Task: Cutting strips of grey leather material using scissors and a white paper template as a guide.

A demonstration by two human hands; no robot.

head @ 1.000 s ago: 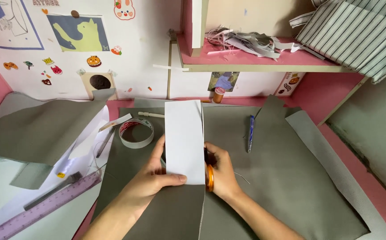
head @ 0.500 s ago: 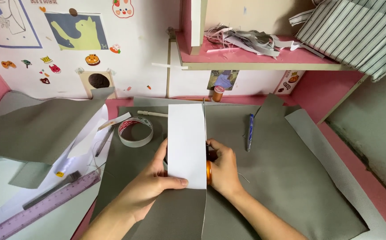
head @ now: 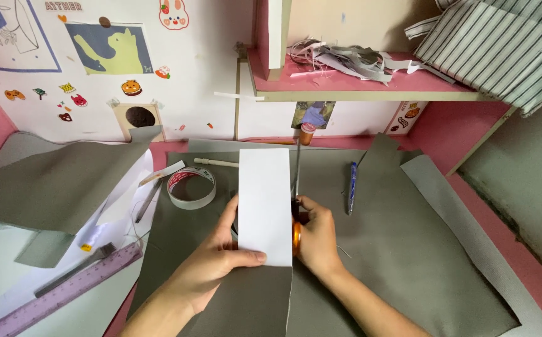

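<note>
Purple ruler (head: 59, 298) far left, tape roll (head: 191, 187) beside it. Left hand (head: 218, 265) has a tight grip on the white card (head: 265, 203) over grey fabric (head: 408, 249); right hand (head: 314, 234) is closed round orange-handled scissors (head: 296, 206) at the card's edge. Blue pen (head: 352, 187) lies right.

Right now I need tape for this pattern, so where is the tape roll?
In the head view, the tape roll lies flat on the grey fabric, left of the white paper strip and just beyond the left hand.
</note>
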